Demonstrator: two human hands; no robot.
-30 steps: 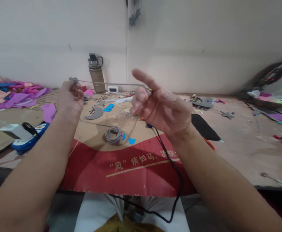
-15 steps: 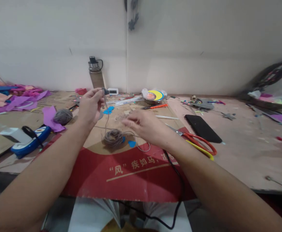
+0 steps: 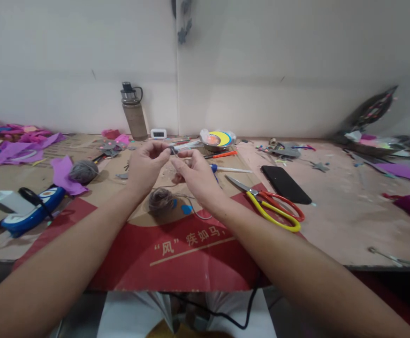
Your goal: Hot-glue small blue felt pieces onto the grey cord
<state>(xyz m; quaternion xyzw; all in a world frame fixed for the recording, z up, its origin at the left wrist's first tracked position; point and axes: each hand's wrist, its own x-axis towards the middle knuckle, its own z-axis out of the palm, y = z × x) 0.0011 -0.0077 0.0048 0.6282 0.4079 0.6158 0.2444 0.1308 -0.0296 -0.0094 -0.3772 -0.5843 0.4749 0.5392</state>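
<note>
My left hand is closed in a pinch on a small dark grey piece, too small to make out fully. Facing it, my right hand pinches the grey yarn close beside that piece; the fingertips of both hands nearly meet. Beneath them a loose ball of grey yarn lies on the red and brown cardboard, with a strand curving off to its right. Blue paper bits lie beside the ball.
Right of my hands lie red-and-yellow-handled scissors and a black phone. A bottle, a small white clock and a metal bowl stand at the back. On the left are another yarn ball, purple felt and a blue power strip.
My right hand has moved up and left to meet my left hand. My left hand has come lower and toward the middle, and the view has shifted slightly right.
</note>
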